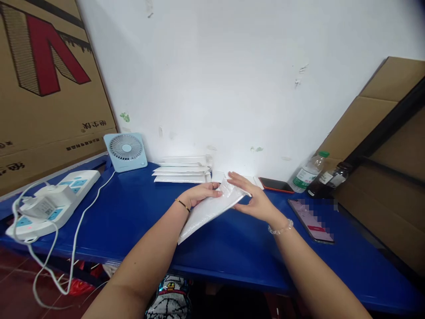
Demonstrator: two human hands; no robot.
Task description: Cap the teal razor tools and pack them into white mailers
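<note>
A white padded envelope (207, 210) is held above the blue table (139, 221), tilted with its far end up. My left hand (199, 194) grips its upper edge with the fingers curled over it. My right hand (250, 197) holds the far right corner, fingers stretched along the flap. A stack of similar white envelopes (182, 170) lies by the wall behind my hands.
A small blue fan (125, 151) stands at the back left. A white power strip with plugs and cables (49, 201) lies at the left edge. Two phones (275, 184) (310, 219), a plastic bottle (308, 172) and a dark bottle (327, 181) sit right. Cardboard boxes flank both sides.
</note>
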